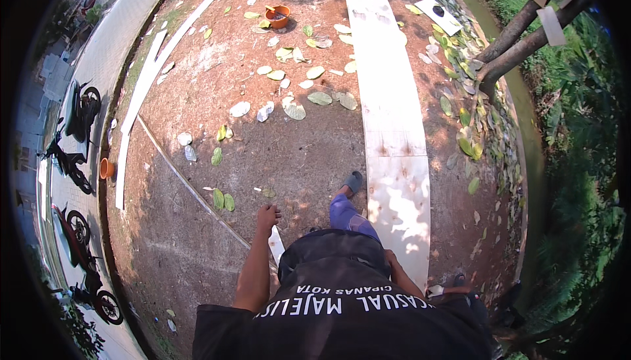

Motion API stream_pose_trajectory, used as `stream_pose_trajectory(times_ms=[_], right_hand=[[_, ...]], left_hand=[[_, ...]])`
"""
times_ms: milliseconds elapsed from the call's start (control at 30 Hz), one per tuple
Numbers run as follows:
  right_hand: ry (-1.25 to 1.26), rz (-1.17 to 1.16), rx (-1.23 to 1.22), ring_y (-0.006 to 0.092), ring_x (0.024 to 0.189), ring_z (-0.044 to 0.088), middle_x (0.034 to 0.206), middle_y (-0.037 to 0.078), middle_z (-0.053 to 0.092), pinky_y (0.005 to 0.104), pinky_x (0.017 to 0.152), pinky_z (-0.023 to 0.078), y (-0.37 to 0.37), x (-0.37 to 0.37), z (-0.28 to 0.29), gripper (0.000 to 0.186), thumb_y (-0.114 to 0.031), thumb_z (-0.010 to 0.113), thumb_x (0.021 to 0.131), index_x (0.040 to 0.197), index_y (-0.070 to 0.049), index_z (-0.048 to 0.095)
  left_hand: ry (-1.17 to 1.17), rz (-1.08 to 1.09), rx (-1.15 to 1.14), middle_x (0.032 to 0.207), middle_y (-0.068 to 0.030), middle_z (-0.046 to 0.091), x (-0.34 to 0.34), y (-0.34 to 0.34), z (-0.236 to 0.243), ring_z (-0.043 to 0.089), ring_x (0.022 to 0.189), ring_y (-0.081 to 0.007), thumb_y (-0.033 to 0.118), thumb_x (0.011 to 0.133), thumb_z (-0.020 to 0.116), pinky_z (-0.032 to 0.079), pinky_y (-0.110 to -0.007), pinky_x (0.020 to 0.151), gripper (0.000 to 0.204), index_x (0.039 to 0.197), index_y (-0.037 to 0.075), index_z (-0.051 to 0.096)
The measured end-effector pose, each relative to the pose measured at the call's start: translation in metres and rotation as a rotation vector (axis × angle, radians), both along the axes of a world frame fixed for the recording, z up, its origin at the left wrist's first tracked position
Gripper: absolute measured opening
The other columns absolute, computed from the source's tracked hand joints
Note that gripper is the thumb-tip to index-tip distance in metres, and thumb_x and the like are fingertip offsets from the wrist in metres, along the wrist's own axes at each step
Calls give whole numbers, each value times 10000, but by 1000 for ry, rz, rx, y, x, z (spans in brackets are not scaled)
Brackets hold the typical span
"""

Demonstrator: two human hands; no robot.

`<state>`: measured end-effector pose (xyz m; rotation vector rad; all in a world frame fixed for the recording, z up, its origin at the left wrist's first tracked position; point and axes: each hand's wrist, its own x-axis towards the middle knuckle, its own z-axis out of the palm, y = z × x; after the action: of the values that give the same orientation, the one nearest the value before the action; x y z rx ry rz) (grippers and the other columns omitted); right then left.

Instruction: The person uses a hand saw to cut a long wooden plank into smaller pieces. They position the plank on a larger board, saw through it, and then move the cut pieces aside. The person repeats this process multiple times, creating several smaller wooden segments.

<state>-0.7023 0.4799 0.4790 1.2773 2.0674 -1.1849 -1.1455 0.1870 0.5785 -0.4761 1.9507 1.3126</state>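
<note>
Two motorcycles [84,261] at far left. Two orange tubs [280,22], one at upper centre, one at left. One wide run of pale boards [394,103], number of sections unclear, right of centre. At least two narrow white strips [192,21] at upper left. One white panel [432,15] at upper right. One white piece [276,245] by one left hand [268,217], lower centre. Leaves [294,108] too many to count.

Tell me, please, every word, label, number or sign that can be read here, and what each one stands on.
Black shirt: two lines of white capitals, upside down in the picture; legible, but I won't copy the wording.
Motorcycles at the left: any markings are too small to read.
I see no other readable text.
</note>
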Motion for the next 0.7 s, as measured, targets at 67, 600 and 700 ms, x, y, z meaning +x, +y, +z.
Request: stream_pose_trajectory(times_ms=[67,600,700], right_hand=[[12,-2,-5,428,948,692,952,263,714,484,830,550,17,-30,-1,337,-310,602,869,908,-11,752],[396,-1092,-53,172,811,707,940,95,728,318,689,534,256,-245,120,367,-333,573,980,1115,-8,675],[278,-1185,-109,187,816,715,951,92,730,329,636,537,207,-214,68,360,-332,569,983,1149,-25,658]], left_hand=[[-65,-93,-80,889,-90,701,-9,23,-8,698,748,-190,243,964,596,499,-330,555,263,1087,15,644],[-140,-659,-298,1031,-139,697,-212,226,-1,683,855,-244,309,973,583,529,-413,738,390,1217,5,597],[-175,-734,-301,1023,-130,696,-274,283,2,687,862,-237,328,980,584,532,-417,733,393,1232,26,573]])
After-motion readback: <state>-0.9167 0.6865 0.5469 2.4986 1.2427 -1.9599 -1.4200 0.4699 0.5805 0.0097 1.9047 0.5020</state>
